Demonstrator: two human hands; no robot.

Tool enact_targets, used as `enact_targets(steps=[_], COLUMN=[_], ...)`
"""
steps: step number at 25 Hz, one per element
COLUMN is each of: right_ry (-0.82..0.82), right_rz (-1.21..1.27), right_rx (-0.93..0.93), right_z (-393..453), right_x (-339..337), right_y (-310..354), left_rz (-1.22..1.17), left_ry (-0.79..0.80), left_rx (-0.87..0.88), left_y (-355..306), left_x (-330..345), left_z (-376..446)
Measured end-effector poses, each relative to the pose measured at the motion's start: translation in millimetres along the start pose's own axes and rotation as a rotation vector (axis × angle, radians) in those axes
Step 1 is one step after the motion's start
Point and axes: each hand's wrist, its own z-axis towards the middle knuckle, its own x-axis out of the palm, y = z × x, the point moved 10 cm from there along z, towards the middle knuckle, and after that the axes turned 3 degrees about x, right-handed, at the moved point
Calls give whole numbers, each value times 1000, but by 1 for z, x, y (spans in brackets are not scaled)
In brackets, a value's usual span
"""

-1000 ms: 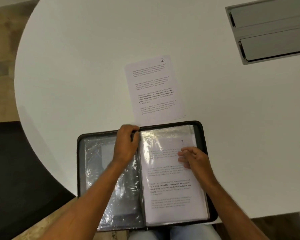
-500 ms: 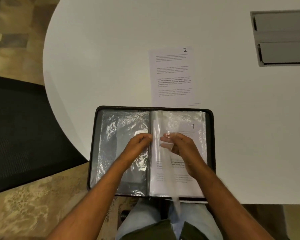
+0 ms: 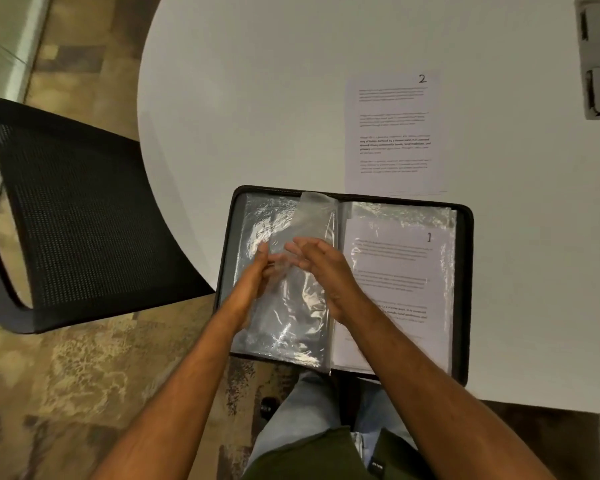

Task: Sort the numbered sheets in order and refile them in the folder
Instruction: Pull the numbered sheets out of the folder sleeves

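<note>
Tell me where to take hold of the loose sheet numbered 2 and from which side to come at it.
Sheet 2 lies flat on the white table, just beyond the open folder. Its near edge sits close against the folder's rim, so probably come from the right long edge, where bare table lies beside it. Slide the fingers under that edge, near the lower right corner, then pinch.

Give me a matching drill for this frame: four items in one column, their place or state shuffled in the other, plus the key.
Things:
1. sheet 2
2. sheet 1
3. clear sleeve
4. chair

Places or states:
A. held between both hands, mid-turn
B. on the floor left of the table
C. loose on the table beyond the folder
D. filed in the folder's right-hand pocket

Pairs: 1-C, 2-D, 3-A, 4-B
</note>
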Motion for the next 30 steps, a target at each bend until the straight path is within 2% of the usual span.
enact_targets(steps=[2, 6, 8, 11, 13, 16, 19, 23, 27, 30], right_ry=[11, 11, -6, -82, -169, -362, -538, -580, -647, -696], right_rz=[-20, -29, -36, -106, -208, -545, -740, -1045, -1338, -1457], right_rx=[-7, 7, 0, -64, -142, -288, -354, -344, -318, -222], right_z=[7, 17, 16, 14, 11, 0, -7, 6, 16, 17], right_x=[10, 15, 6, -30, -64, -116, -168, -213, -230, -242], right_y=[-5, -9, -5, 5, 16, 36, 47, 45, 54, 53], left_rz=[60, 114, 135, 231, 332, 515, 649, 798, 1087, 1141], left_ry=[-67, -345, -456, -536, -554, -553, -574, -622, -657, -465], left_rx=[-5, -49, -91, -78, -54, -33, -46, -5, 75, 251], left_y=[3, 23, 32, 31, 24, 11, 5, -6, -20, -29], left_x=[-16, -59, -78, -95, -98, -93, -87, -77, -54, -6], left_z=[-2, 4, 6, 8, 8, 6, 4, 5, 10, 28])
